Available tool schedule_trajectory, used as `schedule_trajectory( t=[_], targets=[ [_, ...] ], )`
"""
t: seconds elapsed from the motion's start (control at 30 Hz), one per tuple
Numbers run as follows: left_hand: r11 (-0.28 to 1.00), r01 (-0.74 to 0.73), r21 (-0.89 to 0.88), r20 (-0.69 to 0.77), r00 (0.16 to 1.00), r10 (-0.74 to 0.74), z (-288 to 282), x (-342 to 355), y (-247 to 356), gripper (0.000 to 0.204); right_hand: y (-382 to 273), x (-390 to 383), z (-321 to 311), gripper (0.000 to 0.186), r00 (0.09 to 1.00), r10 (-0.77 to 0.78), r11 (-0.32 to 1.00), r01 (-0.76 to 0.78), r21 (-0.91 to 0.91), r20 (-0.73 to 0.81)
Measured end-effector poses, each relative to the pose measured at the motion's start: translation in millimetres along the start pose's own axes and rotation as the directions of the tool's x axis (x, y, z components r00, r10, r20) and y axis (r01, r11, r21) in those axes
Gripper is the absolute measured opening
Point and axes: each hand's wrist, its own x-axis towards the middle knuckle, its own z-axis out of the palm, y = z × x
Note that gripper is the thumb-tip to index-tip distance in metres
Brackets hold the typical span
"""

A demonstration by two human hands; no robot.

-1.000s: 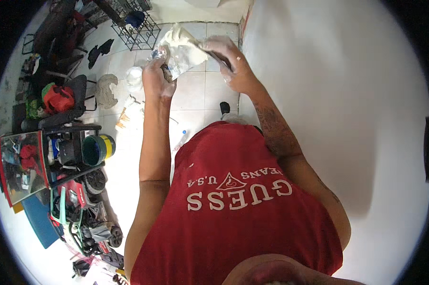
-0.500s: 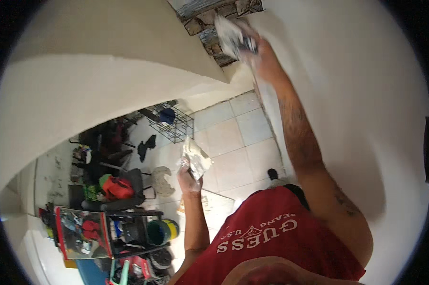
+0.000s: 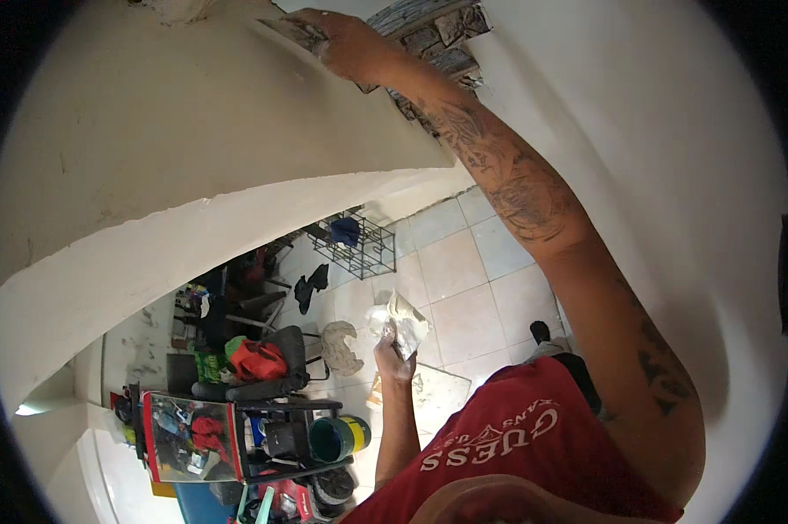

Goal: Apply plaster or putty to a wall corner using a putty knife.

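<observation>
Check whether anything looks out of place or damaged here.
A crumpled black item lies loose on the tiled floor near the wire rack, as if dropped. A rough brownish patch interrupts the pale wall at the picture's top; possibly damage.

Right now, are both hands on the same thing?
No, the right hand grips a flat tool, while the left hand separately holds a white-smeared piece.

Right fingers (image 3: pixel 318 17) shifted left, blade (image 3: pixel 291 33) nearing wall (image 3: pixel 193 109)

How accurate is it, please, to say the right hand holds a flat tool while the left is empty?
Not quite: the head view shows the left hand holding a whitish, smeared object; the right hand does hold a flat tool.
</observation>
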Motion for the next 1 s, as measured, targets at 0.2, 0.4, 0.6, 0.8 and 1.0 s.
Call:
schedule_trajectory(
  t=[0.2,0.4,0.6,0.8,1.0],
  targets=[
    [0.963,-0.098,0.251,-0.017,0.994,0.106,-32.2,9.2,-14.1,0.022,-13.8,-19.2,8.5,0.049,0.979,0.16,0.985,-0.166,0.041,0.124],
    [0.993,-0.08,0.089,-0.076,0.993,0.086,-22.9,15.3,-9.6,0.023,-21.7,-35.5,-2.8,0.049,0.993,0.101,0.995,-0.102,0.011,0.059],
    [0.998,0.031,-0.062,-0.037,0.999,-0.033,4.7,3.8,-12.7,0.02,-62.7,-60.7,-47.1,0.047,0.984,0.066,0.99,-0.085,0.111,0.168],
    [0.995,0.1,-0.024,-0.012,0.995,-0.1,21.1,-5.3,-18.0,0.017,-110.2,-108.2,-97.8,0.045,0.965,-0.015,0.948,-0.069,0.31,0.261],
    [0.965,-0.026,0.262,-0.177,0.981,0.074,73.2,-7.1,6.4,0.022,-95.5,-201.4,-135.2,0.048,0.85,0.34,0.526,-0.527,0.668,0.403]
  ],
)
